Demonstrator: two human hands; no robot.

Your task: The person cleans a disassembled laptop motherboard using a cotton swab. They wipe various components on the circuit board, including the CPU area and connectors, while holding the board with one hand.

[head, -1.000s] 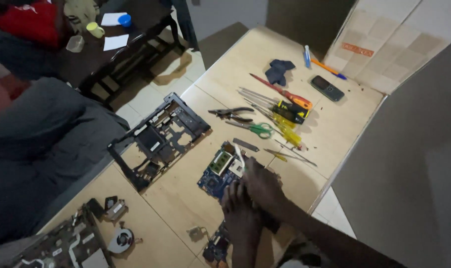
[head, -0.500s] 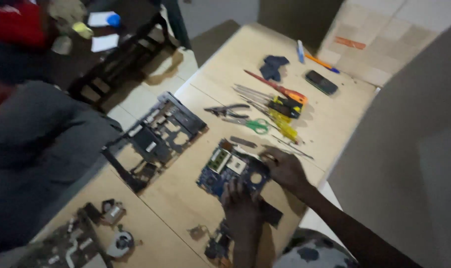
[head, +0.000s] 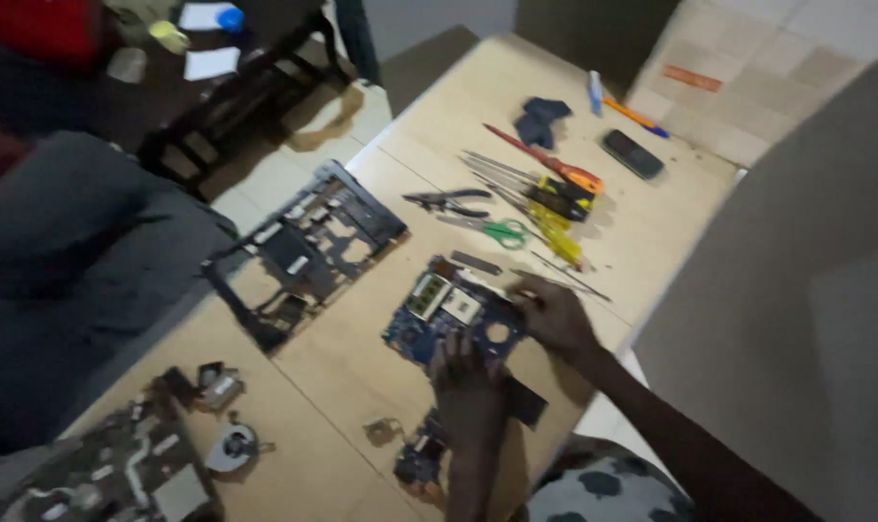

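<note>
A blue laptop motherboard point(head: 437, 311) lies flat on the light wooden table point(head: 342, 377). My left hand point(head: 468, 382) rests on the board's near edge, fingers spread over it. My right hand point(head: 553, 312) is at the board's right end, fingers curled around its far corner; whether something small sits between the fingertips is too blurred to tell. A black laptop base frame point(head: 308, 249) lies to the left of the board.
Behind the board lie pliers point(head: 447, 201), green-handled scissors point(head: 489, 228), several screwdrivers point(head: 545, 198), a dark cloth point(head: 541, 118), pens and a black phone point(head: 632, 153). A cooling fan point(head: 232, 448) and another laptop part point(head: 101, 474) sit at the near left. A grey sofa stands to the left.
My right hand has moved from beside my left hand to the board's right end. The view has shifted slightly; the left hand stays on the board's near edge.
</note>
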